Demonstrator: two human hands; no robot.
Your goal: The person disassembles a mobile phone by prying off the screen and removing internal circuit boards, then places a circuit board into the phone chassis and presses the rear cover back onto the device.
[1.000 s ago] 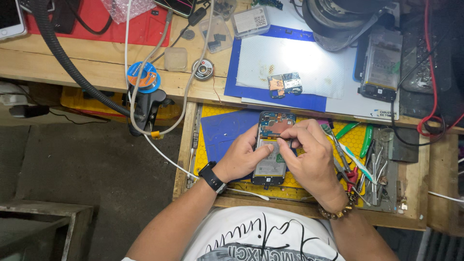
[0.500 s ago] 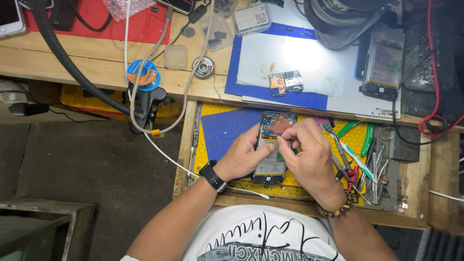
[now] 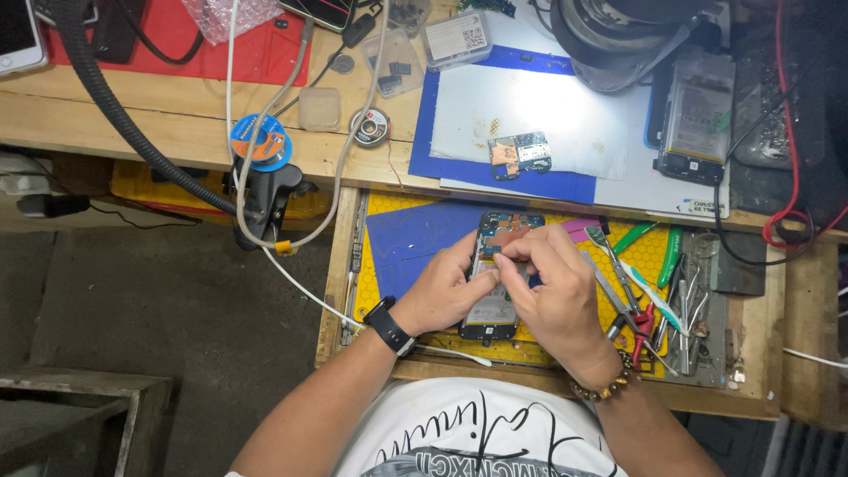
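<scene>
Left hand (image 3: 446, 291), a black watch on its wrist, is curled against the left edge of an opened black smartphone with its back cover off (image 3: 496, 281), fingers closed on the frame. Right hand (image 3: 555, 291) lies over the phone's right side, thumb and forefinger pinched together near its upper middle; what they pinch is too small to tell. Phone rests on a blue rubber mat (image 3: 415, 237) in the near pull-out tray of the wooden worktop (image 3: 159, 119). Tweezers and pliers (image 3: 649, 305) lie just right.
</scene>
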